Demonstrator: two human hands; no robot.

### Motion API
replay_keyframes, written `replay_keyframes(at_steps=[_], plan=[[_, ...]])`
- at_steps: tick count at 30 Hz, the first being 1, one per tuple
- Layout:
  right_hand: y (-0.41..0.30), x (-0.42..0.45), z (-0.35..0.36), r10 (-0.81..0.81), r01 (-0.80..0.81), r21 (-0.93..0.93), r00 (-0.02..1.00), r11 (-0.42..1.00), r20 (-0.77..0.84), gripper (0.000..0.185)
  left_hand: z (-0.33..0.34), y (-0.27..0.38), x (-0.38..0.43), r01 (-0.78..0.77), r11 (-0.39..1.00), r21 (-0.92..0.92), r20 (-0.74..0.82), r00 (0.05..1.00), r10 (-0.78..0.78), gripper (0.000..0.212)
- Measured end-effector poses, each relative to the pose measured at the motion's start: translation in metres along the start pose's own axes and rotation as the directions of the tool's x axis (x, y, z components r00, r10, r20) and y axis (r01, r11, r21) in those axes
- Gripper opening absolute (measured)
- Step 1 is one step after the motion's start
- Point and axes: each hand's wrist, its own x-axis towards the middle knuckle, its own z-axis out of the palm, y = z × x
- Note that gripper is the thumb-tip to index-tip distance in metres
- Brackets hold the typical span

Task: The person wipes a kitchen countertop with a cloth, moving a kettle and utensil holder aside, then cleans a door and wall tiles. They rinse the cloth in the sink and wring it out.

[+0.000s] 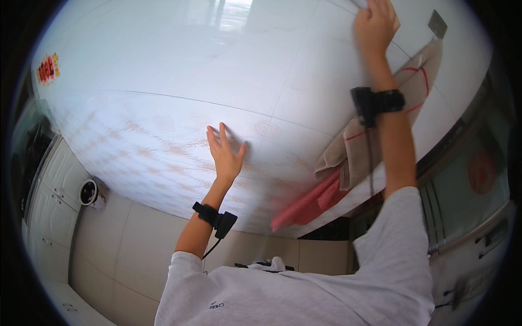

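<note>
My left hand [226, 161] is at the lower, patterned part of a glossy white tiled wall [244, 73]. Its fingers are spread and hold nothing, and the fingertips are on or very close to the tiles. Higher up, at the top right, my right hand [376, 28] is against the wall with its fingers bent. The picture's top edge cuts off part of it, so I cannot tell whether it grips anything. Beige towels [361, 150] with red stripes hang below it, partly behind my right forearm. A red checked cloth [310, 201] hangs beside them.
A red and yellow sticker [48, 68] is on the wall at far left. White cabinets [53, 203] stand below, with a bin [90, 193] beside them on the tiled floor [134, 244]. A grey square plate [437, 24] is at upper right. A glass-fronted panel [465, 191] is at right.
</note>
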Motion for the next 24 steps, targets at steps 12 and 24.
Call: replay_keyframes(at_steps=[12, 24], plan=[[-0.113, -0.26, -0.042, -0.803, 0.507, 0.697, 0.572, 0.507, 0.168, 0.02, 0.005, -0.035, -0.007, 0.077, 0.994, -0.074, -0.198, 0.976, -0.09, 0.078], [-0.036, 0.025, 0.066, -0.143, 0.158, 0.052, 0.965, 0.986, -0.221, 0.045, 0.006, -0.053, -0.015, 0.017, 0.999, -0.027, -0.08, 0.997, -0.019, 0.07]])
